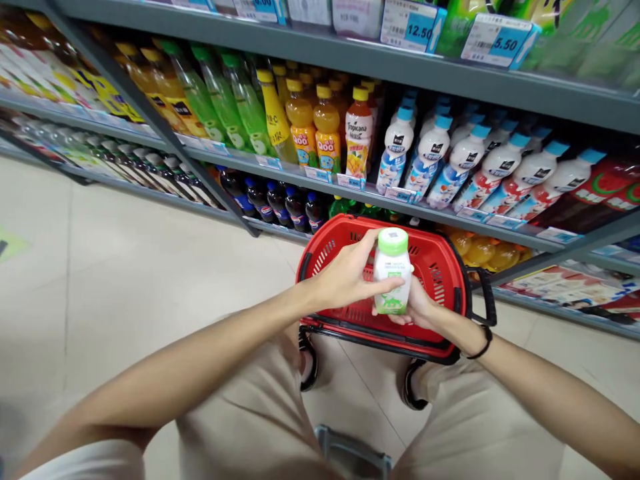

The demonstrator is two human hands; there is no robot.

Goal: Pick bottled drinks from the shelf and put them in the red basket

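Bottle (pixel 393 267) is hovering over the red basket (pixel 420 250), my left fingers (pixel 385 287) clasping its front, right fingers (pixel 401 319) cradling its base; I'm judging it light, stiff, slightly slick, best gripped mid-body.

Between the fingers (pixel 382 287) the bottle (pixel 391 267) is white with a light-green cap (pixel 393 242) and a green figure (pixel 391 303) printed on its lower front, the basket (pixel 423 248) beneath them is red with black edging (pixel 468 295), and beyond them white bottles (pixel 431 148) show sky-blue caps (pixel 443 122) and blue or red labels (pixel 393 168).
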